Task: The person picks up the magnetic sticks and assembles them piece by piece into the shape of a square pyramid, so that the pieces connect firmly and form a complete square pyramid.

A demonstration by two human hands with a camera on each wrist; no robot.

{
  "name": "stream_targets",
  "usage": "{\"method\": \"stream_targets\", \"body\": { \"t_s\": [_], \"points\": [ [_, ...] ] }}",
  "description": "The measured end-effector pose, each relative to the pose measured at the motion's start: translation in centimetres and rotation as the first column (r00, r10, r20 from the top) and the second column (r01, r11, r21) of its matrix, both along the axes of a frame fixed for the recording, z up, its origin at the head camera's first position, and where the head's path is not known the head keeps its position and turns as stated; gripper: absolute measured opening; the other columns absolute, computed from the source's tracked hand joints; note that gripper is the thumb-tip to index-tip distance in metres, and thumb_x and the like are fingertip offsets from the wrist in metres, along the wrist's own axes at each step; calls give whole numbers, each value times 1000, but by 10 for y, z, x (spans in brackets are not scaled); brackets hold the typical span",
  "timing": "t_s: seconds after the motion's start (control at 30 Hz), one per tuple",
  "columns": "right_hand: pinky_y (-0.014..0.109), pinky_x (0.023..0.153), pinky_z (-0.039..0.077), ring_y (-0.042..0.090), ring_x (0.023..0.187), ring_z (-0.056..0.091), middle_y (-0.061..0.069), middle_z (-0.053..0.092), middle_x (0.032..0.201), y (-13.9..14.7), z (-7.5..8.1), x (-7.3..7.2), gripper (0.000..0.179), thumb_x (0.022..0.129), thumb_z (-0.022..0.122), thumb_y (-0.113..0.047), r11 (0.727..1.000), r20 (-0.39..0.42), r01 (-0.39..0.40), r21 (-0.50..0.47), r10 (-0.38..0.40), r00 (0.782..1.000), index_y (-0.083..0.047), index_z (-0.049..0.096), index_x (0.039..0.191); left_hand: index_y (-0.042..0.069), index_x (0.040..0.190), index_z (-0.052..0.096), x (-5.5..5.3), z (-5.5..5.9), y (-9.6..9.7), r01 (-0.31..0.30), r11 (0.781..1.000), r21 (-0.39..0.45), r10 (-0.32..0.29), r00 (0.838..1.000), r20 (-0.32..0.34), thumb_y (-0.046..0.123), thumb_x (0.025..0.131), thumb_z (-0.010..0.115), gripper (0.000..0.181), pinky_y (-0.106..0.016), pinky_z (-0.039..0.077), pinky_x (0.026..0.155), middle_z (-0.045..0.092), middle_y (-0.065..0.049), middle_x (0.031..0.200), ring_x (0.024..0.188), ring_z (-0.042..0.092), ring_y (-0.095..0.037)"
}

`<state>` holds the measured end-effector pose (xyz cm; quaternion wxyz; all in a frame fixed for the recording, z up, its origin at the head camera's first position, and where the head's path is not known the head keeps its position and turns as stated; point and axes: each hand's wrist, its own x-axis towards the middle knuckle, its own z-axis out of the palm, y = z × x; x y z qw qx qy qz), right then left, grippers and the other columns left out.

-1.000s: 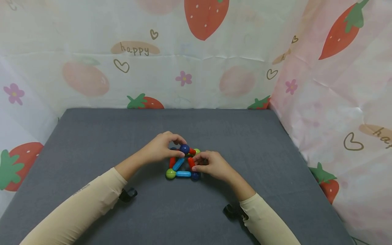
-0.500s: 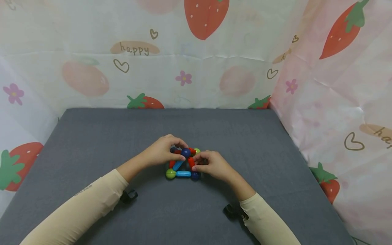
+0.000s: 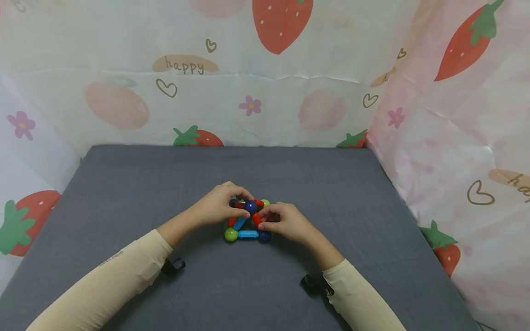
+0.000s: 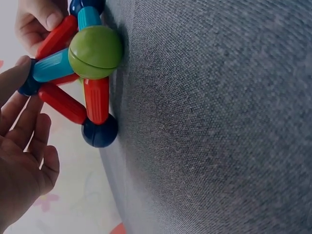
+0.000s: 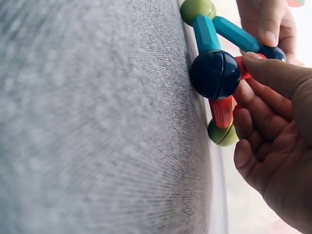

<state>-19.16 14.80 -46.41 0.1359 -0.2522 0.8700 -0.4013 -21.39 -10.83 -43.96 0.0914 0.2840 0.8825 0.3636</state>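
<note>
A pyramid-like frame of magnetic rods and balls stands on the grey cloth. My left hand (image 3: 219, 202) pinches the dark blue ball (image 3: 250, 207) at its top between thumb and fingers. My right hand (image 3: 287, 223) pinches a red rod (image 3: 257, 219), which leans from the lower right dark blue ball (image 5: 214, 74) up toward the top ball. The base shows a green ball (image 4: 95, 52), a light blue rod (image 3: 248, 234), a red rod (image 4: 97, 100) and another dark blue ball (image 4: 99, 131). A far green ball (image 5: 222, 133) is partly hidden behind my right fingers in the right wrist view.
The grey table (image 3: 232, 294) stretches around the frame on all sides. A printed curtain (image 3: 273, 92) with strawberries hangs behind and at both sides. Black wrist straps (image 3: 173, 265) show below the sleeves.
My left hand has lowered the top dark blue ball slightly. The red rod in my right hand has tilted a little left, its upper end nearer that ball.
</note>
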Motion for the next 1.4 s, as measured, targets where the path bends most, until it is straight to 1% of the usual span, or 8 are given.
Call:
{"method": "stream_targets", "body": {
  "t_s": [0.3,0.47,0.6,0.73,0.87,1.03,1.23,1.4],
  "points": [
    [30,73,54,16,89,63,-6,70,99,5,5,-8,20,94,76,-29,1000,9,-1,-24,1,1000,-19,76,112,23,121,72,3,3,0,-7,1000,-8,7,1000,-6,33,90,81,34,-37,48,85,66,9,109,106,53,-22],
    [32,66,49,23,83,59,-5,69,96,10,13,-20,18,95,76,-26,997,-84,54,-55,-59,995,-18,77,111,23,122,72,2,3,0,-15,1000,-9,14,1000,-6,33,90,81,35,-38,48,85,65,8,109,106,53,-22],
    [32,70,49,19,90,58,-6,70,103,8,15,-30,22,96,75,-27,996,-122,71,-53,-77,990,-16,76,115,22,122,72,2,2,-1,-19,1000,-13,19,1000,-7,33,89,82,35,-38,48,85,65,8,109,106,53,-21],
    [35,74,50,16,97,57,-8,69,113,4,13,-37,28,96,75,-27,998,-126,54,-27,-57,990,-15,74,121,22,122,72,2,3,-1,-6,1000,-10,6,1000,-14,33,90,81,35,-37,49,85,66,8,109,106,53,-23],
    [36,75,51,17,100,57,-8,68,117,0,11,-41,28,96,74,-24,1000,-130,25,7,-24,991,-20,75,124,22,123,72,2,3,-1,3,1000,-6,-3,1000,-15,33,90,81,35,-37,49,85,66,9,109,106,53,-22],
    [34,78,50,17,99,56,-11,68,115,-4,9,-44,25,95,76,-22,999,-163,2,41,5,987,-26,76,120,23,123,72,2,2,-1,4,1000,0,-4,1000,-12,33,90,81,35,-37,48,85,67,9,110,107,53,-21],
    [34,81,50,18,98,57,-11,70,112,-7,6,-46,22,93,78,-20,998,-238,-23,61,37,971,-25,77,115,23,122,72,2,1,-1,-2,1000,-2,2,1000,-21,33,90,81,35,-38,48,87,67,9,110,108,53,-21],
    [33,81,50,19,96,57,-11,71,110,-7,4,-47,21,93,78,-20,997,-263,-25,75,43,964,-25,77,113,23,122,72,2,1,0,-6,1000,1,6,1000,-22,33,90,81,35,-38,48,87,67,9,109,108,53,-21]
  ]
}}
